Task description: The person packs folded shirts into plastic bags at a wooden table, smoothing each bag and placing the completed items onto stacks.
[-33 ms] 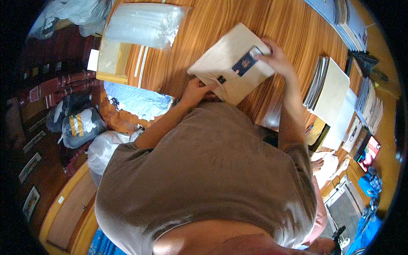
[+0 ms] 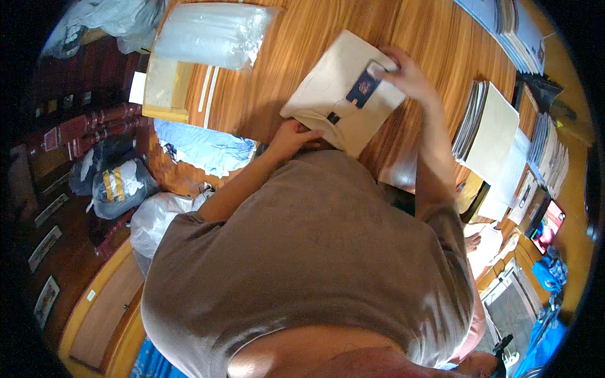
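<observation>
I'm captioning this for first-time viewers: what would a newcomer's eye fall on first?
Probably the wide brown fabric shirt filling the lower middle, then, above it, the flat cream rectangular piece with a dark-blue oblong label, the left hand at its lower-left edge and the right hand at its upper right. Next, perhaps the translucent plastic sheet at upper left and the small lit pinkish screen at far right.

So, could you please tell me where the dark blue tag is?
In the head view's upper half, right of centre, the dark blue tag lies on the flat cream item, its top end by the right hand.
</observation>
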The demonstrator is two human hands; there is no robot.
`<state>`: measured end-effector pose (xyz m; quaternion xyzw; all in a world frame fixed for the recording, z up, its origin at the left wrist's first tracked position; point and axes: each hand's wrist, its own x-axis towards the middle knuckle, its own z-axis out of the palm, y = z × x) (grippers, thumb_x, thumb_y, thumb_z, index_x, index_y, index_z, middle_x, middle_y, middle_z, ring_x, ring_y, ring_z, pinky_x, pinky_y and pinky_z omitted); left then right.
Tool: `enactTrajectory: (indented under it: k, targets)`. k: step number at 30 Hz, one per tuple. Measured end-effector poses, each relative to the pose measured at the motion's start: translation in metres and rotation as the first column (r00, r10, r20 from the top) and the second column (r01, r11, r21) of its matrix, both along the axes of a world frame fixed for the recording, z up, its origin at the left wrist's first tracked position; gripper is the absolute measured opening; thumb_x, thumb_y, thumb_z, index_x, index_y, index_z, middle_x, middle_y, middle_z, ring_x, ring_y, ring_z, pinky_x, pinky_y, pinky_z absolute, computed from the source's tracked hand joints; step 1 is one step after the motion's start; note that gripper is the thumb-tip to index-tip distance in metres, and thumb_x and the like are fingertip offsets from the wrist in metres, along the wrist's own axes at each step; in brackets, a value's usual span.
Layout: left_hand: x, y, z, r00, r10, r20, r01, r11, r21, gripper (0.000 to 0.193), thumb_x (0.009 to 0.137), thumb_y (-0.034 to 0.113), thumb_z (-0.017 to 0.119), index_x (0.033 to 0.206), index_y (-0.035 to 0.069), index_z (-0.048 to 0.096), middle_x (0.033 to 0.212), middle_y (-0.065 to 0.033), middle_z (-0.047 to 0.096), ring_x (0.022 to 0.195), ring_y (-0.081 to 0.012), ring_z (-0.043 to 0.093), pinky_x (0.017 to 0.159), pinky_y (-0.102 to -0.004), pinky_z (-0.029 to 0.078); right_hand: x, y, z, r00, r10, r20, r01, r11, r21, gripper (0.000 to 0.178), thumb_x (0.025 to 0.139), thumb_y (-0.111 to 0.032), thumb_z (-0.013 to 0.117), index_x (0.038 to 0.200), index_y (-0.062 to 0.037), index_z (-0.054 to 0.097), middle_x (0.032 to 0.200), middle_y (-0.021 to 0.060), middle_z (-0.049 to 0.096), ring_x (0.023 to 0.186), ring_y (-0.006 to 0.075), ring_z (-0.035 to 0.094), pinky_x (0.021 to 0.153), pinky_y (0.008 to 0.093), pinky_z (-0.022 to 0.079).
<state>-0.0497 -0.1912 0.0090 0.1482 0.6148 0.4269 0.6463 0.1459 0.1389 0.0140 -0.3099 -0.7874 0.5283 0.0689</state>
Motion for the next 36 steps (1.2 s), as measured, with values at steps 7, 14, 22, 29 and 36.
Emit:
enactTrajectory:
  k: [7, 14, 22, 29, 36]
  targets:
    - [-0.044, -0.034, 0.027, 0.905, -0.264, -0.333, 0.226, 0.963, -0.147, 0.032, 0.100, 0.031, 0.074, 0.110, 0.001, 0.078, 0.104, -0.0092, 0.079, 0.090, -0.0146, 0.072, 0.083, -0.0308, 0.057, 0.010, -0.031, 0.057, 0.962, -0.268, 0.046, 0.178, 0.748, 0.640, 0.043, 0.092, -0.034, 0.078, 0.120, -0.0030, 0.069, 0.114, 0.0202, 0.072, 0.105, 0.0349, 0.072, 0.087, 0.0398, 0.058]
    - [-0.036, 0.013, 0.040, 0.709, -0.165, -0.686, 0.210, 0.977, -0.018, 0.032, 0.090, 0.031, 0.085, 0.099, 0.002, 0.075, 0.089, -0.0092, 0.075, 0.080, -0.0168, 0.071, 0.070, -0.0343, 0.057, 0.068, -0.179, 0.064, 0.808, -0.392, 0.440, 0.231, 0.898, 0.375, 0.040, 0.091, -0.047, 0.078, 0.098, -0.0089, 0.068, 0.083, 0.0129, 0.074, 0.079, 0.0375, 0.074, 0.073, 0.0497, 0.059]
    - [-0.067, 0.024, 0.030, 0.627, -0.369, -0.686, 0.476, 0.879, -0.038, 0.048, 0.078, 0.039, 0.093, 0.096, 0.001, 0.070, 0.087, -0.0113, 0.073, 0.079, -0.0201, 0.070, 0.072, -0.0345, 0.056, 0.075, -0.214, 0.041, 0.820, -0.498, 0.283, 0.347, 0.825, 0.446, 0.050, 0.085, -0.045, 0.083, 0.111, -0.0081, 0.062, 0.100, 0.0148, 0.072, 0.084, 0.0366, 0.074, 0.071, 0.0503, 0.059]
    - [-0.067, 0.049, 0.035, 0.158, -0.052, -0.986, 0.745, 0.662, 0.085, 0.048, 0.093, 0.044, 0.073, 0.131, 0.015, 0.065, 0.136, -0.0132, 0.062, 0.129, -0.0338, 0.058, 0.107, -0.0511, 0.046, 0.014, -0.226, 0.059, 0.954, -0.123, 0.274, -0.032, 0.865, 0.501, 0.030, 0.093, -0.028, 0.075, 0.113, -0.0091, 0.063, 0.113, 0.0117, 0.068, 0.095, 0.0331, 0.072, 0.077, 0.0444, 0.061]
    - [-0.072, 0.053, 0.004, 0.032, 0.097, -0.995, 0.903, 0.423, 0.070, 0.065, 0.101, 0.051, 0.060, 0.158, 0.023, 0.047, 0.167, -0.0119, 0.038, 0.155, -0.0342, 0.033, 0.127, -0.0551, 0.025, 0.012, -0.226, 0.058, 0.866, 0.071, 0.495, -0.356, 0.782, 0.511, 0.035, 0.089, -0.018, 0.074, 0.122, -0.0111, 0.064, 0.117, 0.0101, 0.064, 0.105, 0.0307, 0.069, 0.080, 0.0428, 0.061]
